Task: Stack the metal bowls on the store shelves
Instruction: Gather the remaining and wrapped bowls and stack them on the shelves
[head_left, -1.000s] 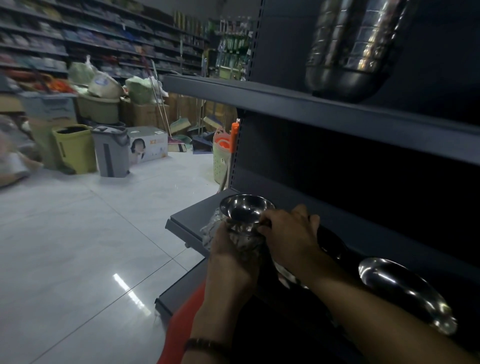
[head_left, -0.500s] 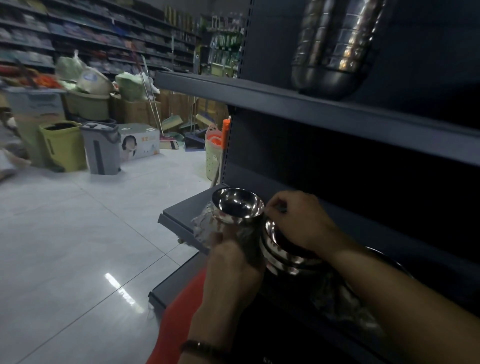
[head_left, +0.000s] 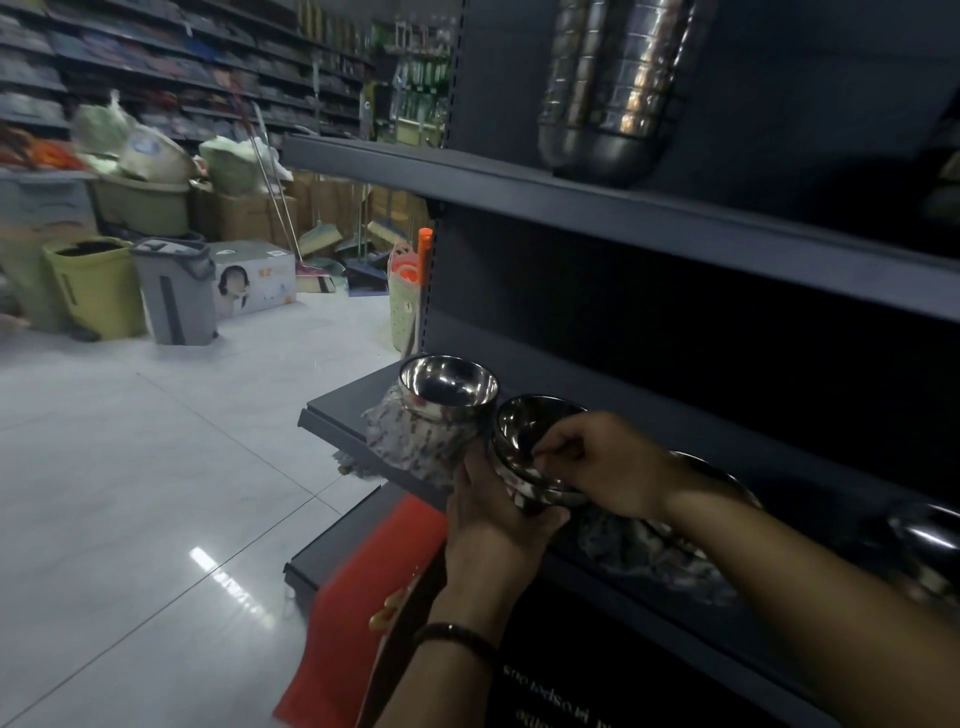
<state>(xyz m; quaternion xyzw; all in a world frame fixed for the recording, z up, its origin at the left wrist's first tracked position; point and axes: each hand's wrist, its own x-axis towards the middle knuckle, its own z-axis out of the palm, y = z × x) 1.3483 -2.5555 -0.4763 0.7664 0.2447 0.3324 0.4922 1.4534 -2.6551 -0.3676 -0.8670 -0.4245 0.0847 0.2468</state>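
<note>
**Head view.** A shiny round steel bowl (head_left: 524, 426) is held just above the front of the dark grey metal lower shelf (head_left: 343, 410). It appears to be the top of a short nest, but the count cannot be told. It is cupped from six o'clock by the left hand (head_left: 493, 519), whose fingers are curled under its base. Its rim at three o'clock is pinched between the thumb and fingertips of the right hand (head_left: 608, 462). The mouth is turned upward and tipped slightly toward the camera, and nothing is seen inside.

At ten o'clock from the held bowl, just beside it, a plastic-wrapped stack of steel bowls (head_left: 447, 389) stands upright on the same shelf. Its top bowl is open and empty, and the crumpled clear wrapper (head_left: 405, 447) is gathered round its lower part. The left hand lies nearer to that stack. A short lift toward ten o'clock, with the mouth levelled, is judged to be what nesting would require.

At one o'clock a tall leaning stack of steel bowls (head_left: 613, 88) rests on the dark grey upper shelf (head_left: 519, 192). At four o'clock a loose steel bowl (head_left: 930, 535) lies on the lower shelf.
</note>
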